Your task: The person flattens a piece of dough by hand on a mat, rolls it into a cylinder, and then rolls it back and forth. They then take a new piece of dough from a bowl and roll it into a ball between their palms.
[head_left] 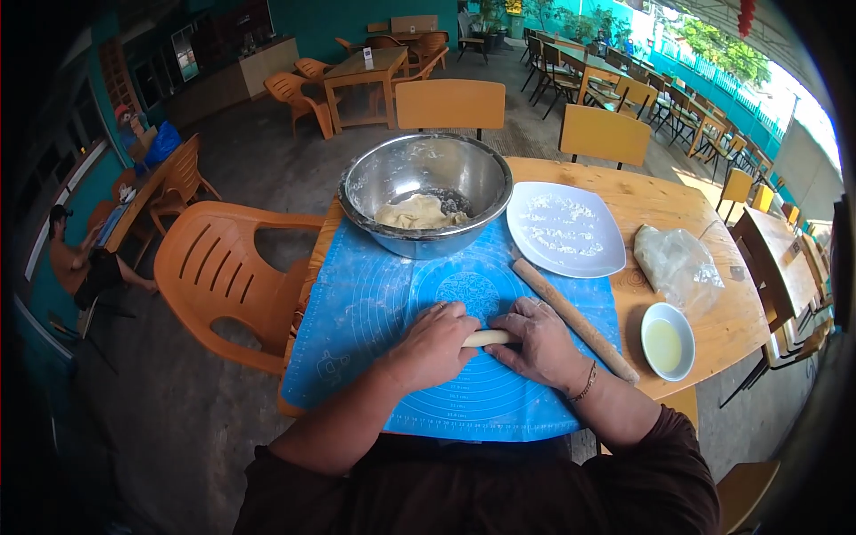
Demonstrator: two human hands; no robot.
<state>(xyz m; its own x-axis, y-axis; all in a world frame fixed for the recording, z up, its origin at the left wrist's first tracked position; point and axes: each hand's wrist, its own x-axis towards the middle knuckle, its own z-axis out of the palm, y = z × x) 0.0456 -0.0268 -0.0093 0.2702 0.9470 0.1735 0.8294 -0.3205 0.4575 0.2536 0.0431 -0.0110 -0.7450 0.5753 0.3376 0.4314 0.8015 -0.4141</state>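
Note:
A short pale roll of dough [490,338] lies across the blue silicone mat [343,316], its middle showing between my hands. My left hand [435,343] is closed over the left end, fingers bent. At the other end, my right hand [540,346] grips it between thumb and fingers. Both ends of the roll are hidden under my hands. Just right of my right hand, a wooden rolling pin [575,319] rests diagonally on the mat. Beyond my hands, a steel mixing bowl [428,234] holds a lump of dough [419,212].
A white plate [571,259] dusted with flour stands right of the bowl. Near the wooden table's [722,325] right side are a plastic bag [679,267] of white contents and a small bowl [668,342] of yellowish liquid. An orange chair [223,276] stands left; a person [85,254] sits farther off.

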